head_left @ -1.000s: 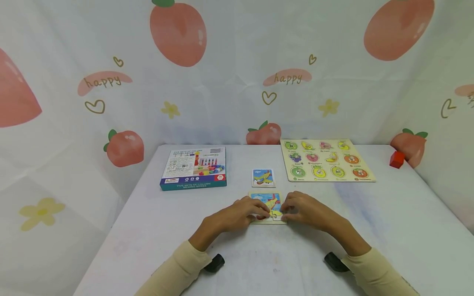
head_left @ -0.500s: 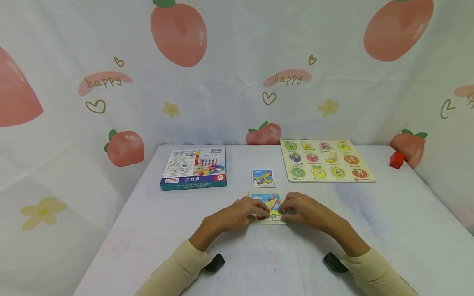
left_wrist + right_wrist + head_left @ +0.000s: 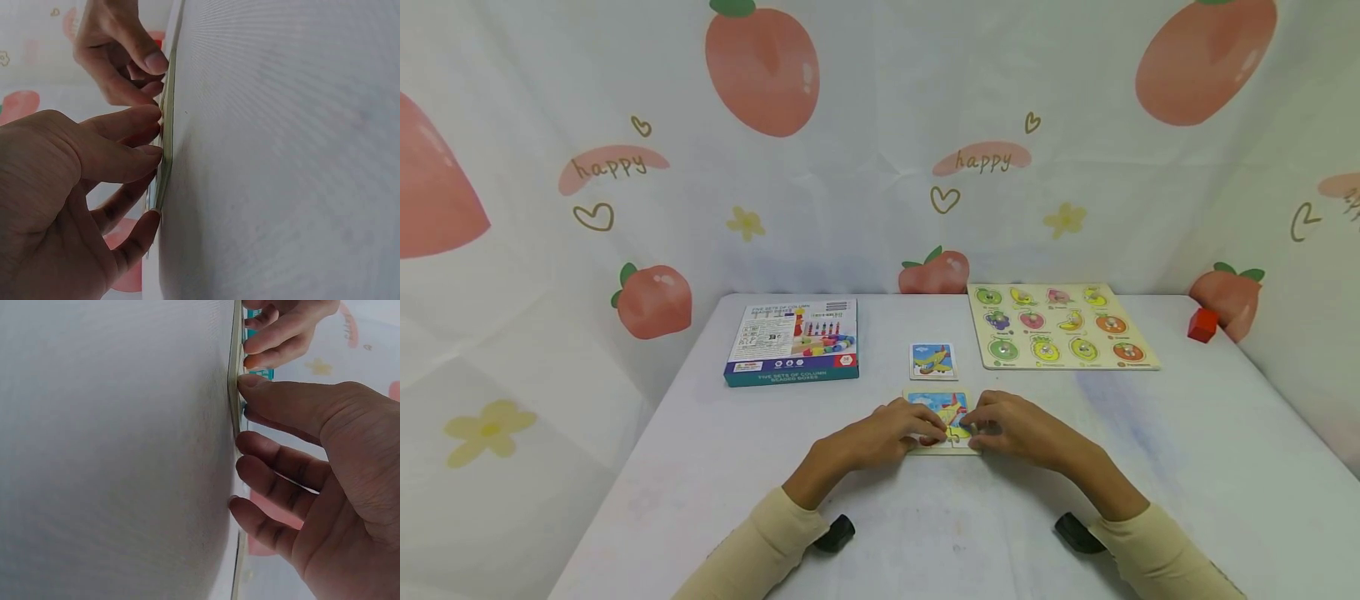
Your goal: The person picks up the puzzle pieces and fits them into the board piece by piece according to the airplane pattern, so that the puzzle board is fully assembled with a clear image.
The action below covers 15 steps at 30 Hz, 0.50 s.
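Note:
A small jigsaw puzzle [image 3: 936, 402] with an airplane picture lies in a pale frame on the table. My left hand [image 3: 901, 432] reaches over its left half, thumb and index fingertips resting close together on the pieces. In the left wrist view, the puzzle's frame [image 3: 166, 134] shows edge-on with the little finger at its edge. At the lower right corner, my right hand [image 3: 1018, 425] pinches a puzzle piece [image 3: 961, 442] between thumb and index finger. The right hand's other fingers [image 3: 275, 478] are loosely bent beside the frame. Both hands partly hide the picture.
Just behind the puzzle is an airplane picture card [image 3: 934, 362]. A flat bead-set box [image 3: 792, 342] lies back left, and a fruit puzzle board [image 3: 1060, 342] back right. A red block [image 3: 1203, 325] sits at the far right edge. A printed cloth hangs behind the table.
The right hand's fingertips have shifted slightly left over the puzzle's right edge. The left hand stays where it was, and the other things have not moved.

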{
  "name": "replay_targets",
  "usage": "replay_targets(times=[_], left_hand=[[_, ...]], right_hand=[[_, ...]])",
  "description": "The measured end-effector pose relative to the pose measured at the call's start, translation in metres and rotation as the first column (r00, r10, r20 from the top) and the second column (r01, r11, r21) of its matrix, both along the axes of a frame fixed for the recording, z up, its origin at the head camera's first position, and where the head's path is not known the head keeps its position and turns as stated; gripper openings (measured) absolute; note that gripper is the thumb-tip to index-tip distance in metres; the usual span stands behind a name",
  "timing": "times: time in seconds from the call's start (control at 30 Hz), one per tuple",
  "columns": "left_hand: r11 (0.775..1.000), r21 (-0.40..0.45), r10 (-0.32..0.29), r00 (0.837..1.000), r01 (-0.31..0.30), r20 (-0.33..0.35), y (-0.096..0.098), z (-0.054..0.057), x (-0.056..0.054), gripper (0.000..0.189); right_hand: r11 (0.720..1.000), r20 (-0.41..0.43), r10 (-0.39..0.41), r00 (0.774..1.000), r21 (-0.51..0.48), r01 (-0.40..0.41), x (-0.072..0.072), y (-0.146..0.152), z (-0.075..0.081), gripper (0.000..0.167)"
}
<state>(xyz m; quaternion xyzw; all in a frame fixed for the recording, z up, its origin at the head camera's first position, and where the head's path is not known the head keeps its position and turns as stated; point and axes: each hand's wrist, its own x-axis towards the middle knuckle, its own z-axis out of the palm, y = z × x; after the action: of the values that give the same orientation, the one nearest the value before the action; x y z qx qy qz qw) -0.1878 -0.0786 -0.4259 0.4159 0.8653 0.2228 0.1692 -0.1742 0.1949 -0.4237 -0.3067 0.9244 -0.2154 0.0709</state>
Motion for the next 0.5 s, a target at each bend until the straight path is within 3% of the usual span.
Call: replay_targets(times=[0.5], left_hand=[[1.0, -0.004, -0.002, 1.0, 0.001, -0.007, 0.0004, 0.0009, 0.001, 0.05]], right_hand=[[1.0, 0.011, 0.011, 1.0, -0.021, -0.011, 0.0002, 0.0047, 0.0, 0.025]])
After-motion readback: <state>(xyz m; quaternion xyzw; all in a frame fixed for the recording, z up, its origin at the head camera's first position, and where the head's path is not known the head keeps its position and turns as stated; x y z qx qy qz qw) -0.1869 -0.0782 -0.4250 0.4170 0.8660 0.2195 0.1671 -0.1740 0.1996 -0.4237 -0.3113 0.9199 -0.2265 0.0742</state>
